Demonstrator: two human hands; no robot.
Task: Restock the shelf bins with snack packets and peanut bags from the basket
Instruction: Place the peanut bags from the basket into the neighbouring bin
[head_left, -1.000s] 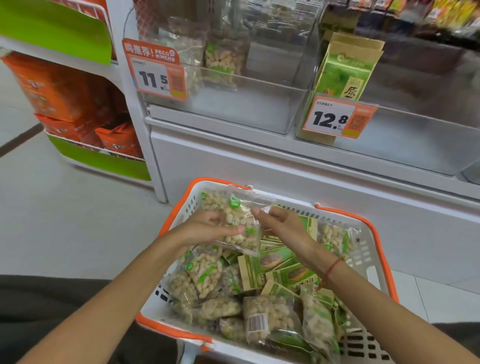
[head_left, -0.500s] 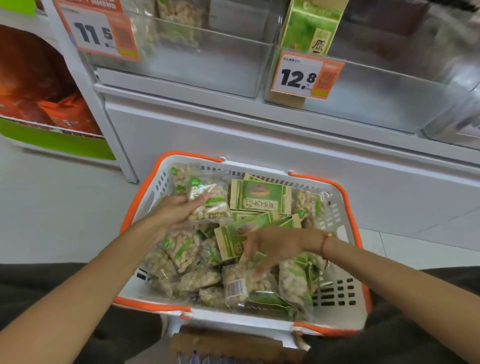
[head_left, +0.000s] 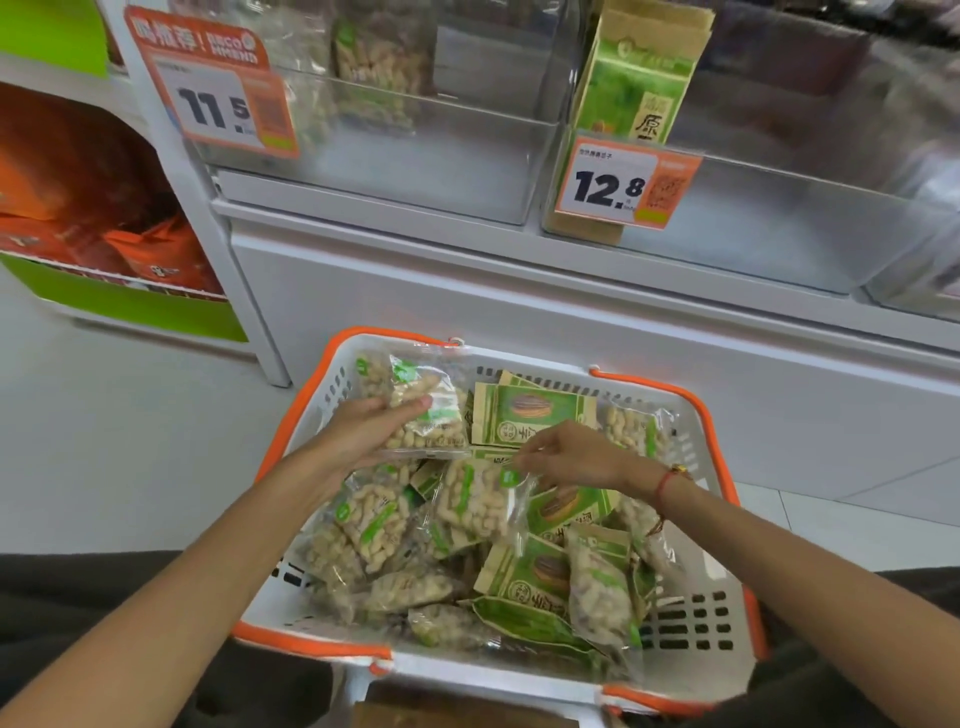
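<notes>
Mostly peanut bags (head_left: 470, 506) in basket (head_left: 691, 629)

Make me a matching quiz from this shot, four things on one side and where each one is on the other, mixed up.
Things:
1. left hand
2. right hand
3. 11.5 price tag
4. green carton

Places:
A. on the left bin's front
B. standing in the right bin
C. holding a peanut bag above the basket
D. pinching the corner of another peanut bag

Pairs: 1-C, 2-D, 3-A, 4-B
</notes>
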